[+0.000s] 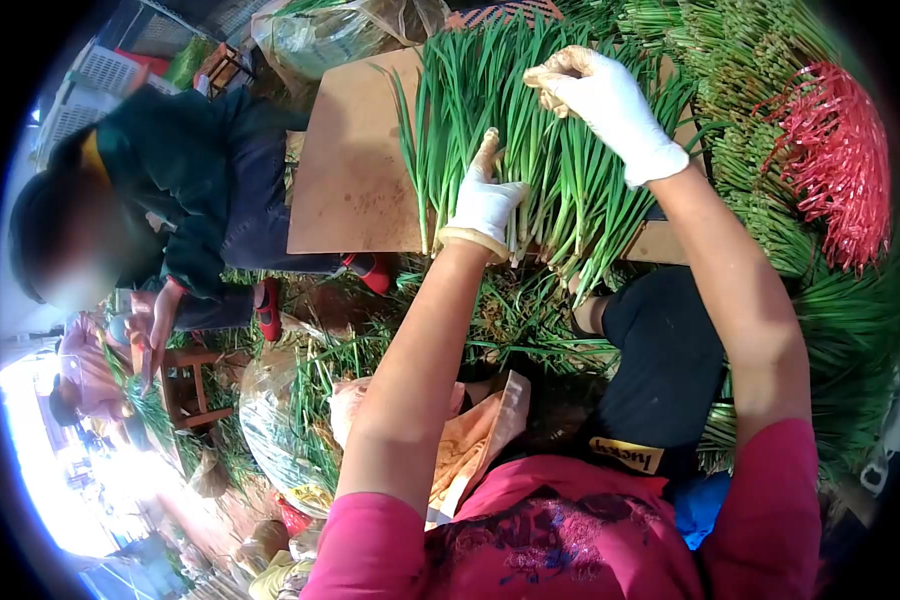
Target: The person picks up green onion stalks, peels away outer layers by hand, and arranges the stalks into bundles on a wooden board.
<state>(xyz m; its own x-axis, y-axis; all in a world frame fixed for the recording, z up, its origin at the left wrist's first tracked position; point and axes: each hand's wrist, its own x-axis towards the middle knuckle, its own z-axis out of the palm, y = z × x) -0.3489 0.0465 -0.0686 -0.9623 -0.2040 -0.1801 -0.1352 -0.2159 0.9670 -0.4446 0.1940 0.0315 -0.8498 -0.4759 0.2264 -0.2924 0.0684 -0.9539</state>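
Observation:
Long green stalks with pale lower ends (550, 150) lie spread over a brown board (355, 160). White gloves cover both of my hands. Over the lower middle of the stalks is my left hand (486, 205), its thumb and fingers apart, with nothing visible held in it. My right hand (585, 95) is above the upper right part of the stalks, its fingertips pressed together; whatever they may hold is too small to make out.
Red plastic strips (835, 165) lie on stacked green bundles (760, 130) at the right. At the left, a person in dark clothes (170, 180) bends forward. Loose stalks cover the ground beneath the board. Clear plastic bags (280, 430) stand at the lower left.

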